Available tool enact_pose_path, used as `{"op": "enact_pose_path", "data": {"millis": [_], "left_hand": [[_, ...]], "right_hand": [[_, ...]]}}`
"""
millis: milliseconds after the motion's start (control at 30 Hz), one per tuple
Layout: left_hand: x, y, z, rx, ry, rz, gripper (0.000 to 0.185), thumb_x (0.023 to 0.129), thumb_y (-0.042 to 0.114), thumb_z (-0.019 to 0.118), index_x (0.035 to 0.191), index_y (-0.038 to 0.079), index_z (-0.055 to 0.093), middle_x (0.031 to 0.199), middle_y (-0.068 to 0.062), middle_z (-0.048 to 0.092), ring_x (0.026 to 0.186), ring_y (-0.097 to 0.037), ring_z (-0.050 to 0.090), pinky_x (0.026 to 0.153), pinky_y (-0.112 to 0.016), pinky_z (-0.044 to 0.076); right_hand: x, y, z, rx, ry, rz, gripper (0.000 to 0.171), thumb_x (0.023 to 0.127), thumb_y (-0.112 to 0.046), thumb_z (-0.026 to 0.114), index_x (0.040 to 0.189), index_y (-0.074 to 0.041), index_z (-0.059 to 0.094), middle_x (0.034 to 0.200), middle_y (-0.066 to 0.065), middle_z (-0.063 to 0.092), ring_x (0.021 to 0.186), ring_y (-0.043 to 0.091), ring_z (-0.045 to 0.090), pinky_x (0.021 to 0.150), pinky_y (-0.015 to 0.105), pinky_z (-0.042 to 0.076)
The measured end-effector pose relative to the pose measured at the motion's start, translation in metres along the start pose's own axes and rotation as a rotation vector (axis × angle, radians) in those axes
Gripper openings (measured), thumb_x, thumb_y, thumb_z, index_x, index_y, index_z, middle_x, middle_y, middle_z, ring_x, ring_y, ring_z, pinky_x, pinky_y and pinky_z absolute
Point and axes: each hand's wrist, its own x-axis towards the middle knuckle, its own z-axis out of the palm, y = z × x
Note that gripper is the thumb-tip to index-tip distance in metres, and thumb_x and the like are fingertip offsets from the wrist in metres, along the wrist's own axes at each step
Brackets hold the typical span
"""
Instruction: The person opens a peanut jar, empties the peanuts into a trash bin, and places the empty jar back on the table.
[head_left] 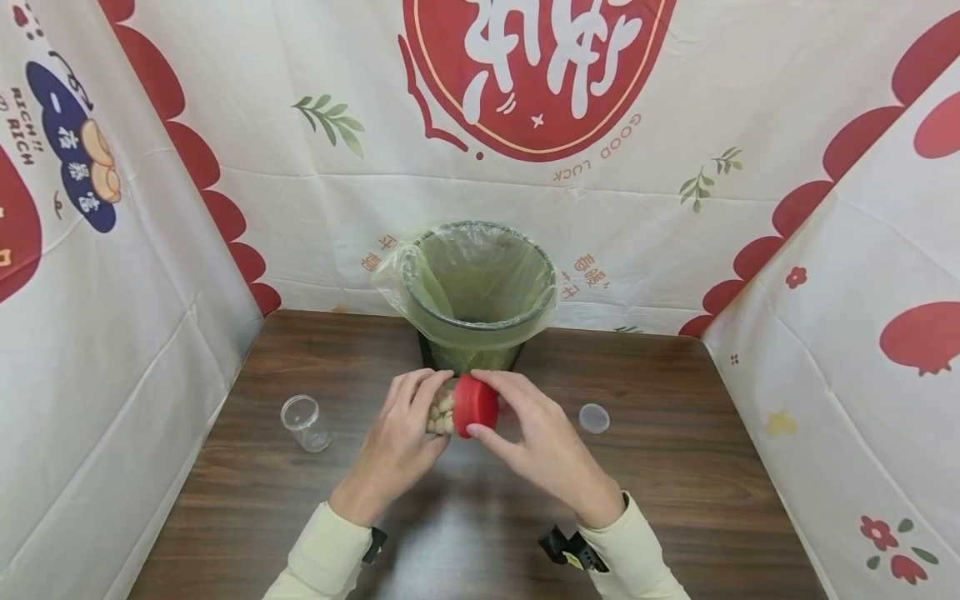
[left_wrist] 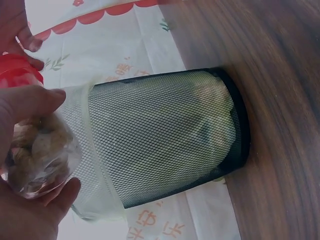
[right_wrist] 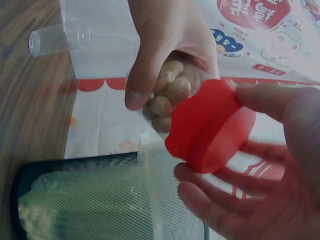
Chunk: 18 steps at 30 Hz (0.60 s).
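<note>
A clear jar (head_left: 440, 414) of beige, nut-like pieces (right_wrist: 165, 97) lies tilted sideways between my hands. My left hand (head_left: 405, 433) grips its body, thumb on one side and fingers on the other. The red lid (head_left: 476, 406) is on the jar's right end, and my right hand (head_left: 543, 442) holds it between thumb and fingers. From the right wrist, the lid (right_wrist: 212, 127) shows a wavy edge toward the jar. Fingers hide part of the jar in each view.
A mesh bin (left_wrist: 165, 130) with a pale green liner (head_left: 480, 333) stands just beyond the hands, at the table's back edge. An uncapped clear jar (head_left: 306, 423) is on the left of the brown table (head_left: 675, 467). A small translucent disc (head_left: 594, 418) lies at right.
</note>
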Motion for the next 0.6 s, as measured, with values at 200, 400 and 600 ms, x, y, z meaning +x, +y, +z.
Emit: {"op": "enact_pose_path", "data": {"millis": [200, 400, 600], "left_hand": [[0.0012, 0.0023, -0.0026, -0.033, -0.044, -0.053, 0.077, 0.071, -0.001, 0.094, 0.141, 0.007, 0.061, 0.132, -0.014, 0.063, 0.123, -0.031, 0.06, 0.095, -0.043, 0.064], [0.0016, 0.0027, -0.0022, -0.001, 0.011, -0.009, 0.075, 0.072, -0.003, 0.091, 0.14, 0.005, 0.062, 0.131, -0.015, 0.063, 0.123, -0.033, 0.06, 0.097, -0.045, 0.063], [0.0016, 0.0017, -0.0009, 0.079, 0.094, 0.074, 0.071, 0.073, -0.007, 0.088, 0.139, 0.001, 0.064, 0.13, -0.016, 0.063, 0.123, -0.037, 0.059, 0.099, -0.047, 0.062]], "right_hand": [[-0.0011, 0.0025, -0.0025, -0.043, -0.004, -0.109, 0.067, 0.09, -0.024, 0.09, 0.15, -0.016, 0.061, 0.15, 0.004, 0.062, 0.136, 0.022, 0.064, 0.107, 0.044, 0.06], [-0.0014, 0.002, -0.0048, -0.028, -0.011, -0.06, 0.072, 0.092, -0.028, 0.088, 0.155, -0.016, 0.054, 0.153, 0.003, 0.059, 0.134, 0.019, 0.065, 0.108, 0.042, 0.059], [-0.0009, 0.0015, -0.0053, 0.01, -0.027, 0.012, 0.07, 0.096, -0.031, 0.084, 0.157, -0.015, 0.052, 0.15, 0.002, 0.061, 0.12, 0.014, 0.069, 0.103, 0.04, 0.061]]}}
